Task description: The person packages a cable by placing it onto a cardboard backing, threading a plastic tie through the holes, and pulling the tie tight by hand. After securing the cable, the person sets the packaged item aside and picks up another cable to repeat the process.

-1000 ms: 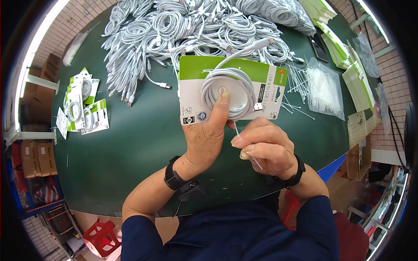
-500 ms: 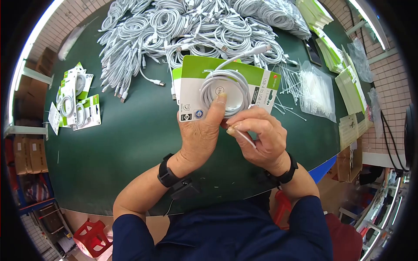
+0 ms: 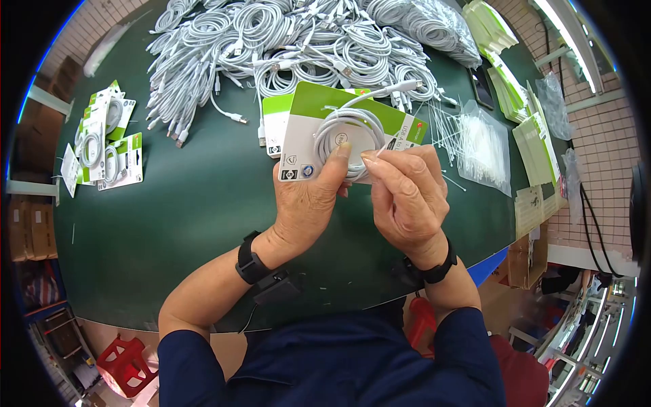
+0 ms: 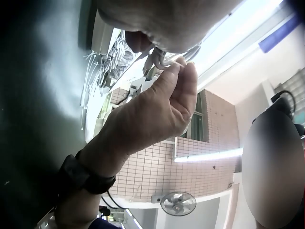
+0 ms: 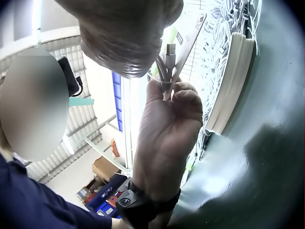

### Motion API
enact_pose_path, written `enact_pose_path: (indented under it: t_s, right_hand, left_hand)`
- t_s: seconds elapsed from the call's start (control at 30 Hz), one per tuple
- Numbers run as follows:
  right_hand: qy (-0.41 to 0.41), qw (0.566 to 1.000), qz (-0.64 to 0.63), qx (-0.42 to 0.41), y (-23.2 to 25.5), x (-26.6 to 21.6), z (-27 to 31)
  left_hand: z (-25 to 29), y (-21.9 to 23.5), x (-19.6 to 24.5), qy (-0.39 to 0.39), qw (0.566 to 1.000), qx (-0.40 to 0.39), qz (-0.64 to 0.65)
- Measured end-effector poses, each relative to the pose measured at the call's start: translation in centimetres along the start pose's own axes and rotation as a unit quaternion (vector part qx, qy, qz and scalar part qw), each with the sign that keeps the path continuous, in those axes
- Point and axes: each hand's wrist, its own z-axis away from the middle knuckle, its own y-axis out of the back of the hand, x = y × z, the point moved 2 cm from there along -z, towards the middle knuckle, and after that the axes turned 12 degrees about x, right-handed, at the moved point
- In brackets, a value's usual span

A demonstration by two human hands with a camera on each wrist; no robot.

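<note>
My left hand (image 3: 308, 203) grips a green-and-white backing card (image 3: 303, 139) with a coiled white cable (image 3: 324, 129) on its face. The thumb presses on the coil, and the other fingers are mostly hidden behind the card. One cable end with a plug (image 3: 405, 86) sticks out past the card's upper edge. Pinched between the thumb and index finger of my right hand (image 3: 412, 197) is a thin white cable tie (image 3: 383, 149), beside the coil's right side. A USB plug (image 5: 170, 50) and the tie's loop around the coil appear in the right wrist view.
A big heap of coiled white cables (image 3: 271, 34) covers the back. Carded cables (image 3: 102, 146) lie at left, a card stack (image 3: 272, 125) behind the held card. At right are a bag of cable ties (image 3: 485, 146), loose ties (image 3: 444, 129), more cards (image 3: 536, 149) and a phone (image 3: 482, 88).
My right hand has moved up with the tie, from below the card's bottom edge to the coil's right side. My left hand keeps its grip on the card, now tilted slightly more.
</note>
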Motion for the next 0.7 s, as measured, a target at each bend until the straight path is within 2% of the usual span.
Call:
enact_pose_path:
  t_s: [0.3, 0.4, 0.5, 0.7]
  right_hand:
    - [-0.013, 0.997, -0.007, -0.07, 1.2, -0.5, -0.8]
    - [0.035, 0.998, -0.032, -0.042, 1.1, -0.3, -0.1]
    - [0.025, 0.998, -0.049, -0.043, 1.3, -0.8, 0.1]
    - [-0.011, 0.997, -0.066, -0.039, 1.6, -1.0, 0.0]
  left_hand:
    - [0.2, 0.1, 0.0, 0.008, 1.0, -0.006, -0.007]
    - [0.3, 0.1, 0.4, -0.018, 1.0, -0.007, -0.004]
    - [0.2, 0.1, 0.6, -0.046, 0.999, -0.003, -0.002]
    - [0.3, 0.1, 0.9, -0.045, 0.999, 0.004, 0.007]
